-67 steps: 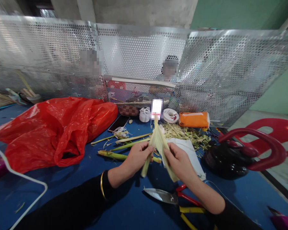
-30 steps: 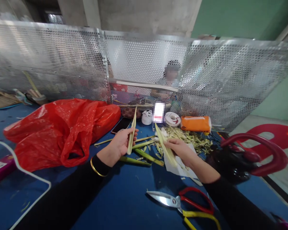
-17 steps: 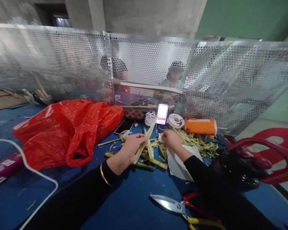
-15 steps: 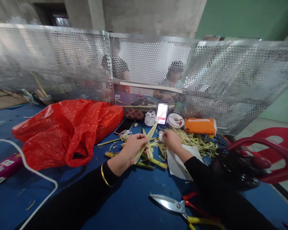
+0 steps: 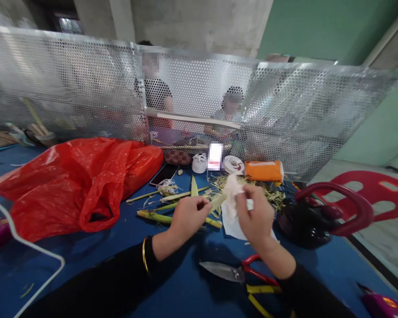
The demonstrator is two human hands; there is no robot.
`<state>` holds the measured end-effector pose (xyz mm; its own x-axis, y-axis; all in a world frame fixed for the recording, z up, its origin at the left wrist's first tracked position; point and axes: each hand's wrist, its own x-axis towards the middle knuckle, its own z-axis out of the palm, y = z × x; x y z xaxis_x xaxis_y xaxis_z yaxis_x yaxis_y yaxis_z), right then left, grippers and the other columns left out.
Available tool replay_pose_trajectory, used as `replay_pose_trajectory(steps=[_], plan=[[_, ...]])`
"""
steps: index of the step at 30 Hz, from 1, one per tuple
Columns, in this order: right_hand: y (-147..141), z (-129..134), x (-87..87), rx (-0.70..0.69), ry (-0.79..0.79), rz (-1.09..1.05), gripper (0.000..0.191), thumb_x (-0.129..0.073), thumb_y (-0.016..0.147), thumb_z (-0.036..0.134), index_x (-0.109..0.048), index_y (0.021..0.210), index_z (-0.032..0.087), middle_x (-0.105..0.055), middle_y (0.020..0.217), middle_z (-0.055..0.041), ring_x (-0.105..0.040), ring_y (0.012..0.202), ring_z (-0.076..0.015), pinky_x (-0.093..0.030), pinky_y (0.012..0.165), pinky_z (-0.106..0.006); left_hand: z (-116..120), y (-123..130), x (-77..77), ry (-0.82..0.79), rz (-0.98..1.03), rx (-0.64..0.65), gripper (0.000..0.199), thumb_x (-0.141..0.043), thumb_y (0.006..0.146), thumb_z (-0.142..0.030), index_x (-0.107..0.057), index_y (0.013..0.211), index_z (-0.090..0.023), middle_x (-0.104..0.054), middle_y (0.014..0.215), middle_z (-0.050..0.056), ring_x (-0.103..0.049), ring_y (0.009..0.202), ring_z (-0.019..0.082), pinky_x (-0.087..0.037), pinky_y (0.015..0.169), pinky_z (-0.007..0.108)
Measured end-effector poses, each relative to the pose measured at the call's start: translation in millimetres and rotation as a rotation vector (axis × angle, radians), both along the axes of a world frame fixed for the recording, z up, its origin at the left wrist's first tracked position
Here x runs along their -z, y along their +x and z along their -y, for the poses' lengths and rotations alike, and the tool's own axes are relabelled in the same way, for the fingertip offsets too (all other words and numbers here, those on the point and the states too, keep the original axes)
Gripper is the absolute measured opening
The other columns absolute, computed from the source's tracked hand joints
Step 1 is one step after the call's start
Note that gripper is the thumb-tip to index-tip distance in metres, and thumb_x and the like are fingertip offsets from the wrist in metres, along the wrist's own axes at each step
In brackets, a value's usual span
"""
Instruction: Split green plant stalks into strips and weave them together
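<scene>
Red crinkled plastic bag [image 5: 86,181]: on the blue table [image 5: 172,282], at nine to ten o'clock from the left hand.
Black flat phone [image 5: 165,174]: lying at eleven o'clock from that hand.
Green-and-yellow long stalks [image 5: 157,216]: at nine o'clock from it, some running behind the fingers.
Left hand [image 5: 189,216]: nearly closed, thumb and fingertips pinching the strip.
Pale green thin leaf strip [image 5: 216,202]: between the hands, above the table, its right end meeting the white wad.
White soft tissue-like wad [image 5: 231,194]: blurred, raised over the white flat sheet [image 5: 232,226].
Metal pointed scissors with red and yellow handles [image 5: 223,270]: on the table, at six to seven o'clock from the right hand.
Right hand [image 5: 257,216]: partly closed, the wad pinched between thumb and fingers.
Orange soft packet [image 5: 264,170]: at twelve o'clock from the right hand.
Black glossy kettle with dark red handle [image 5: 307,223]: at three o'clock from it.
</scene>
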<state>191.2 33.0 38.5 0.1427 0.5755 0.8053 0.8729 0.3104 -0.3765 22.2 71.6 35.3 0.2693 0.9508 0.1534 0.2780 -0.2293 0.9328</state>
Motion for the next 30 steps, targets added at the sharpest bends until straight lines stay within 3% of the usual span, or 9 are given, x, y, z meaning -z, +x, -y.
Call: replay_pose_trajectory(steps=[5,8,12,15,18,20,21,26,30], plan=[[-29.0,7.1,10.0,-0.264,-0.166,0.244,0.016,-0.045,0.093,0.021,-0.06,0.098,0.02,-0.069,0.092,-0.0075,-0.06,0.088,-0.023,-0.041,0.082,-0.037,9.4,2.7,5.3,0.137,-0.082,0.015,0.016,-0.055,0.069,-0.015,-0.059,0.055,-0.019,-0.058,0.055,0.001,-0.051,0.057,0.016,-0.03,0.055,0.025],[-19.8,-0.1,13.1,-0.254,-0.195,0.246,0.017,-0.044,0.095,0.024,-0.06,0.089,0.02,-0.067,0.084,-0.0059,-0.059,0.082,-0.0219,-0.041,0.081,-0.037,11.6,3.7,4.9,0.099,-0.055,0.089,0.018,-0.051,0.078,-0.021,-0.06,0.063,-0.02,-0.058,0.057,0.0,-0.054,0.055,0.017,-0.034,0.056,0.025],[3.3,-5.5,12.9,-0.113,-0.143,0.144,0.024,-0.042,0.095,0.023,-0.053,0.074,0.022,-0.06,0.068,-0.0032,-0.056,0.068,-0.0211,-0.042,0.073,-0.035,13.7,3.1,-2.8,0.144,-0.131,0.149,0.022,-0.047,0.086,-0.026,-0.058,0.067,-0.021,-0.057,0.057,-0.001,-0.054,0.056,0.016,-0.034,0.058,0.025],[7.6,0.7,5.8,0.008,-0.023,0.046,0.018,-0.04,0.094,0.021,-0.053,0.082,0.022,-0.063,0.079,-0.0084,-0.059,0.08,-0.0252,-0.043,0.077,-0.04,12.7,0.2,-6.5,0.226,-0.28,0.098,0.018,-0.052,0.082,-0.022,-0.059,0.066,-0.021,-0.062,0.063,0.001,-0.055,0.063,0.018,-0.031,0.059,0.026],[-2.6,10.4,-1.5,-0.197,0.061,0.166,0.011,-0.045,0.089,0.014,-0.053,0.09,0.022,-0.066,0.098,-0.0115,-0.06,0.101,-0.0266,-0.04,0.094,-0.046,9.9,-3.2,-5.6,0.243,-0.366,0.105,0.012,-0.054,0.077,-0.017,-0.061,0.069,-0.02,-0.066,0.068,0.004,-0.057,0.065,0.02,-0.031,0.059,0.026],[-11.4,13.9,-2.2,-0.429,-0.074,0.312,0.012,-0.047,0.087,0.013,-0.054,0.091,0.021,-0.067,0.105,-0.0118,-0.06,0.104,-0.0257,-0.042,0.094,-0.045,8.0,-4.7,-4.4,0.263,-0.316,0.172,0.011,-0.053,0.075,-0.014,-0.063,0.074,-0.019,-0.069,0.076,0.005,-0.059,0.07,0.02,-0.034,0.062,0.026],[-14.7,14.3,-1.1,-0.467,-0.146,0.321,0.011,-0.046,0.088,0.014,-0.054,0.091,0.021,-0.067,0.105,-0.0125,-0.06,0.102,-0.0256,-0.044,0.091,-0.043,7.2,-5.1,-4.1,0.274,-0.281,0.197,0.013,-0.052,0.074,-0.012,-0.063,0.075,-0.019,-0.069,0.078,0.005,-0.06,0.072,0.02,-0.035,0.062,0.026],[-14.7,9.7,5.1,-0.367,-0.431,0.094,0.006,-0.054,0.088,0.026,-0.052,0.091,0.02,-0.064,0.08,-0.0051,-0.059,0.075,-0.0223,-0.045,0.067,-0.032,7.0,-4.8,-4.1,0.302,-0.284,0.246,0.012,-0.053,0.079,-0.019,-0.059,0.068,-0.019,-0.064,0.068,0.002,-0.056,0.064,0.018,-0.033,0.058,0.025],[-5.5,5.1,2.3,-0.375,-0.647,0.011,0.036,-0.065,0.081,0.033,-0.051,0.111,0.019,-0.064,0.085,-0.0038,-0.059,0.076,-0.0212,-0.04,0.063,-0.027,10.4,-4.8,-5.9,0.37,-0.375,0.273,0.013,-0.058,0.079,-0.027,-0.058,0.071,-0.017,-0.064,0.07,0.003,-0.057,0.066,0.019,-0.033,0.059,0.026]])
